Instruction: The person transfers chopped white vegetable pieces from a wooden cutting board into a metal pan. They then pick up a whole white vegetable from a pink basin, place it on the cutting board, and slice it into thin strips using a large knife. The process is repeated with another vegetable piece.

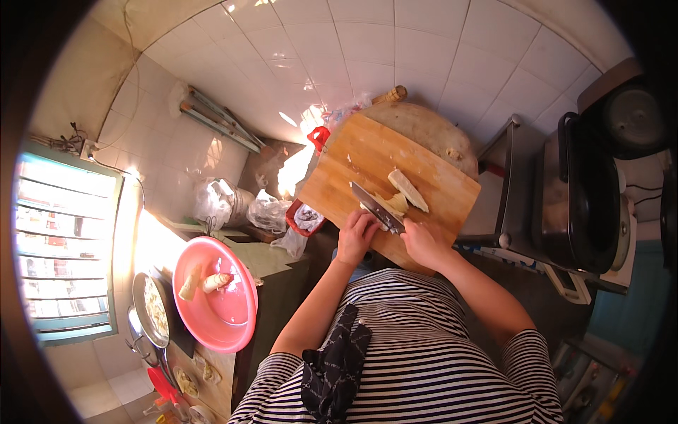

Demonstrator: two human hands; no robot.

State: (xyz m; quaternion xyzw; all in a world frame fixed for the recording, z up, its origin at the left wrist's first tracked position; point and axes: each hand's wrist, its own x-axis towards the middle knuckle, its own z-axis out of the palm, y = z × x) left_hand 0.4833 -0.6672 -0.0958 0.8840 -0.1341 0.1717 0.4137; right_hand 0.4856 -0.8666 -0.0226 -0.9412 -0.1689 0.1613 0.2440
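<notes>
My right hand [424, 244] is closed round the handle of a kitchen knife [377, 208], whose blade lies slanting over a wooden cutting board [344, 164]. Just left of the blade, my left hand [356, 236] has bent fingers on a pale piece of food, mostly hidden by the fingers and the blade. Thin pale slices [397, 202] lie along the blade's far side. Beyond them, a larger pale wedge [408, 190], perhaps bamboo shoot, rests on the board.
A pink plastic basin [246, 318] with pale peeled pieces [216, 282] stands at left, beside a pan [139, 302] of food. Plastic bags [269, 211] and a red bin [293, 222] are left of the board. A round wooden block [429, 124] lies behind it; a metal rack [511, 180] stands right.
</notes>
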